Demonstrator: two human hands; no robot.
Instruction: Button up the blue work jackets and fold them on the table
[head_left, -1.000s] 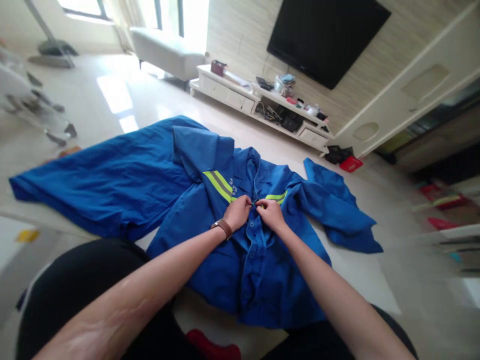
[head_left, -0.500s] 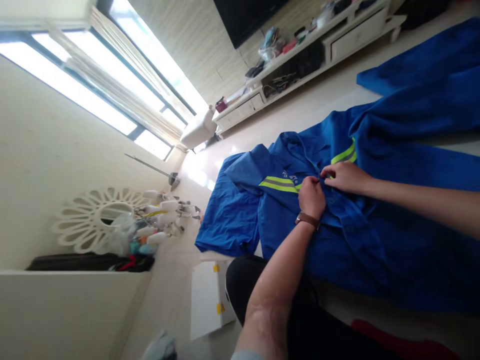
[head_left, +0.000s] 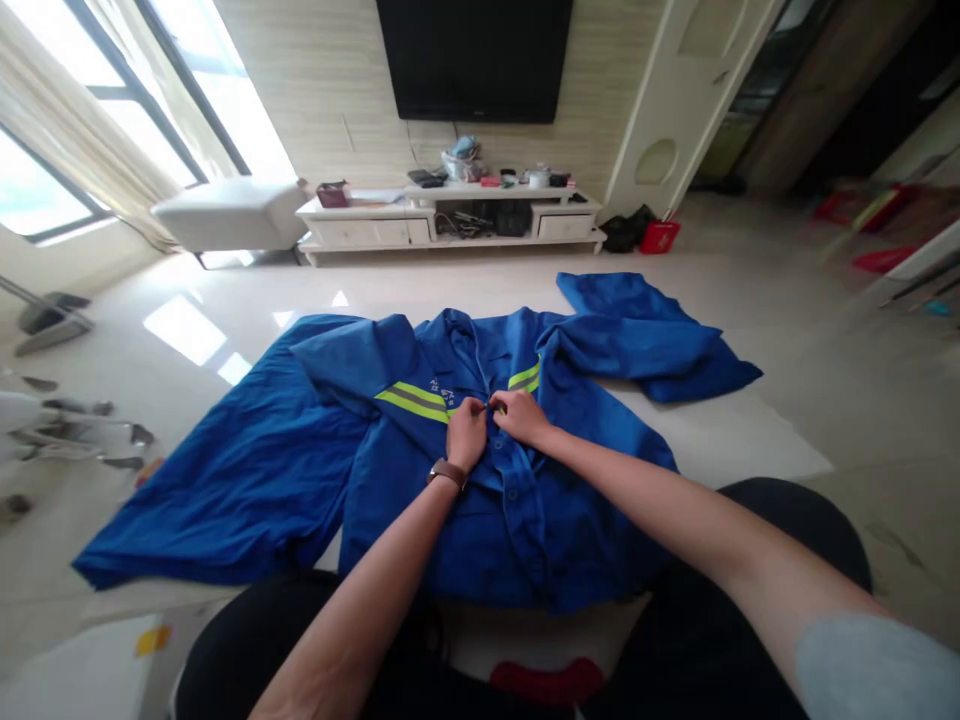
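Observation:
A blue work jacket (head_left: 465, 530) with yellow-green and grey reflective stripes lies spread on the floor, its collar pointing away from me. My left hand (head_left: 466, 435), with a brown-strapped watch on the wrist, pinches the front edge of the jacket below the collar. Close beside it, my right hand (head_left: 519, 415) pinches the opposite front edge. The fingertips of both hands nearly meet at the placket, hiding the exact spot they grip. Below them a few round buttons show down the front strip. Other blue cloth (head_left: 247, 440) lies under and beside the left sleeve.
A white TV cabinet (head_left: 360, 235) with several items stands along the far wall, under a black television (head_left: 476, 60). At the back left is a white bench (head_left: 232, 215). A white box (head_left: 82, 665) sits at the lower left; something red (head_left: 547, 680) lies between my legs.
The view has swung to the right and levelled, bringing the whole jacket toward the middle. Both hands stay pinched at the same place on the jacket front.

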